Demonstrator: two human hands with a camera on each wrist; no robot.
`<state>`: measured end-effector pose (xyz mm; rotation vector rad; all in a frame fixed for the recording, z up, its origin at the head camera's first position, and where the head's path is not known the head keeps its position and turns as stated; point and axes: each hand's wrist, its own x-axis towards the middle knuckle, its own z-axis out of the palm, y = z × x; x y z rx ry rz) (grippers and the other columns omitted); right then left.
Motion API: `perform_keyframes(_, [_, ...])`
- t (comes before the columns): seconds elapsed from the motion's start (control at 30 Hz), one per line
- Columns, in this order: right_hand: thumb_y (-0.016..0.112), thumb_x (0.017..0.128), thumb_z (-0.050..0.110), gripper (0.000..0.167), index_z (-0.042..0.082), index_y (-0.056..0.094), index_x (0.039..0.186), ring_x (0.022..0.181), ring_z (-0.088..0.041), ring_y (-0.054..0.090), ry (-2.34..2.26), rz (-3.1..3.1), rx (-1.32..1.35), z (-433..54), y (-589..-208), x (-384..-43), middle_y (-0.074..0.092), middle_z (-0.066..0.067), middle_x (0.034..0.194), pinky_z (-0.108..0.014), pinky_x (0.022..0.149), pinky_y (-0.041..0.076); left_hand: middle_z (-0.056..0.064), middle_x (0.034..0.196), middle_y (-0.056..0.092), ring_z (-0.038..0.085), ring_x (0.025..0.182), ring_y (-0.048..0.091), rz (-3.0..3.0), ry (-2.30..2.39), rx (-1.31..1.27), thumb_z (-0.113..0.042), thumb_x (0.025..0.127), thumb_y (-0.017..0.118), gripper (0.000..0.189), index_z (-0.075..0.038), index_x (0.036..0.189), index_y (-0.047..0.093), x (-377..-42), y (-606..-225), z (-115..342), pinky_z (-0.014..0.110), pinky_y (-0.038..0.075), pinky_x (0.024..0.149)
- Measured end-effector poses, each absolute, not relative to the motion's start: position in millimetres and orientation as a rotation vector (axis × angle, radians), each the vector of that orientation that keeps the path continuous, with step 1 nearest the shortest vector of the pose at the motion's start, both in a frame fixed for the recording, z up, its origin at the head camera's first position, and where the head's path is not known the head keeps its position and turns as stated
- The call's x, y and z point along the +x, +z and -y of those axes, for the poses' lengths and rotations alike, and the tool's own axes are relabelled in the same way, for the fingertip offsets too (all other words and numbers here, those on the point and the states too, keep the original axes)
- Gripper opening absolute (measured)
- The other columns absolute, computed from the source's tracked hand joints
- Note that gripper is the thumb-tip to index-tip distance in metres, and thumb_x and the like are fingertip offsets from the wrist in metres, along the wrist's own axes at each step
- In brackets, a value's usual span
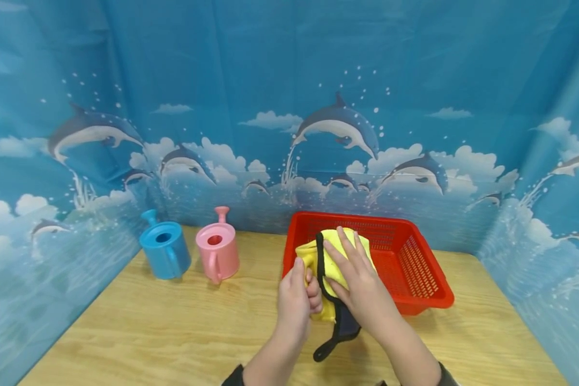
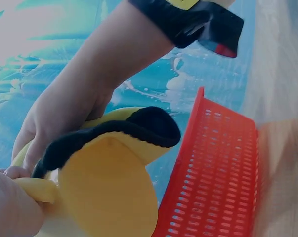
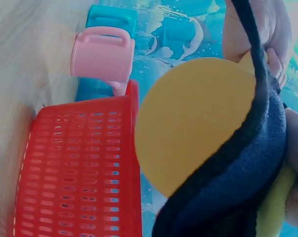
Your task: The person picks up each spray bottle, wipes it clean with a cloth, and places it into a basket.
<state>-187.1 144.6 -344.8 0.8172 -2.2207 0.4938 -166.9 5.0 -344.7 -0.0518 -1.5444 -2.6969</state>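
1. Pictures took the place of lettering: the blue curtain (image 1: 260, 59) behind the table carried printed dolphins, clouds and splashing water. A yellow patch (image 2: 187, 4) on the black band (image 2: 200, 27) at the right wrist was cut off by the edge of the left wrist view.
2. The red basket (image 1: 349, 216) stood on the wooden table (image 1: 169, 327), close to the curtain. Its slotted walls and part of its floor showed; hands and cloth hid its near left part from the head view.
3. The blue watering can (image 1: 159, 249) and the pink watering can (image 1: 224, 252) stood upright, side by side and slightly apart, left of the basket. Each had its round top opening in sight, its handle towards the person and its spout towards the curtain. What lay deep inside them could not be told.
4. The yellow watering can (image 1: 326, 312) was held up off the table, near the basket and above the level of its rim, with its flat round base facing downward.
5. The left hand (image 1: 295, 297) had its fingers curled round that can's handle.
6. The right hand (image 1: 364, 284), fingers spread and nearly straight, pressed a yellow cloth (image 1: 332, 268) against the can. The cloth had a black edge, a dark other side and a loop hanging down.
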Motion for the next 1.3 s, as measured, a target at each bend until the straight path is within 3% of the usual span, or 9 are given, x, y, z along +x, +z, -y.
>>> perform_keyframes(0.17, [0.080, 0.078, 0.015, 0.078, 0.018, 0.042, 0.145, 0.133, -0.053, 0.036, 0.486, 2.152, 0.909, -145.0, -349.6, -183.5, 0.030, -0.013, 0.156, -0.052, 0.086, 0.053, -0.007, 0.050, 0.027, 0.005, 0.040, 0.021, 1.501, -2.724, -0.037, -0.038, 0.105, 0.036, 0.041, -0.012, 0.073, 0.035, -169.9, -342.1, 1.3, 0.018, 0.019, 0.040])
perform_keyframes(0.23, [0.087, 0.067, 0.007, 0.089, 0.018, 0.044, 0.144, 0.131, -0.053, 0.038, 0.484, 2.139, 0.943, -145.1, -352.6, -180.3, 0.029, -0.012, 0.157, -0.051, 0.086, 0.053, -0.007, 0.050, 0.027, 0.005, 0.040, 0.021, 1.491, -2.720, -0.040, -0.038, 0.105, 0.034, 0.041, -0.012, 0.073, 0.035, -171.1, -341.6, 4.4, 0.018, 0.020, 0.040])
perform_keyframes(0.37, [0.090, 0.058, 0.002, 0.096, 0.020, 0.047, 0.142, 0.129, -0.053, 0.041, 0.459, 2.136, 0.989, -148.5, -359.9, -173.6, 0.029, -0.008, 0.157, -0.046, 0.083, 0.055, -0.006, 0.050, 0.027, 0.006, 0.040, 0.021, 1.498, -2.710, -0.041, -0.039, 0.105, 0.032, 0.043, -0.012, 0.072, 0.034, -173.4, -341.9, 9.1, 0.019, 0.020, 0.041])
perform_keyframes(0.63, [0.086, 0.059, 0.006, 0.089, 0.019, 0.051, 0.139, 0.130, -0.053, 0.039, 0.434, 2.143, 1.082, -159.4, -366.9, -160.2, 0.034, -0.011, 0.155, -0.039, 0.072, 0.059, -0.007, 0.051, 0.027, 0.005, 0.040, 0.022, 1.474, -2.703, -0.049, -0.043, 0.105, 0.032, 0.043, -0.013, 0.074, 0.035, -175.1, -341.2, 13.3, 0.018, 0.022, 0.042])
perform_keyframes(0.97, [0.089, 0.058, 0.002, 0.091, 0.021, 0.051, 0.139, 0.130, -0.055, 0.037, 0.468, 2.146, 0.981, -143.3, -360.9, -160.0, 0.031, -0.013, 0.156, -0.051, 0.080, 0.055, -0.007, 0.050, 0.026, 0.005, 0.040, 0.022, 1.469, -2.702, -0.134, -0.041, 0.106, 0.029, 0.045, -0.012, 0.071, 0.033, -171.5, -341.7, 15.3, 0.020, 0.020, 0.043])
perform_keyframes(1.17, [0.090, 0.058, 0.002, 0.091, 0.022, 0.051, 0.138, 0.134, -0.053, 0.033, 0.456, 2.121, 0.920, -133.7, -353.7, -169.3, 0.029, -0.013, 0.157, -0.066, 0.088, 0.045, -0.007, 0.051, 0.026, 0.004, 0.040, 0.021, 1.446, -2.713, -0.160, -0.041, 0.106, 0.030, 0.044, -0.012, 0.072, 0.033, -169.5, -341.5, 12.8, 0.019, 0.021, 0.042])
perform_keyframes(1.3, [0.090, 0.058, 0.001, 0.088, 0.021, 0.053, 0.136, 0.135, -0.052, 0.033, 0.453, 2.088, 0.895, -131.6, -347.3, -178.2, 0.032, -0.014, 0.155, -0.067, 0.091, 0.043, -0.008, 0.050, 0.025, 0.004, 0.039, 0.021, 1.438, -2.728, -0.193, -0.039, 0.106, 0.028, 0.044, -0.012, 0.072, 0.033, -169.6, -341.5, 10.2, 0.018, 0.020, 0.041])
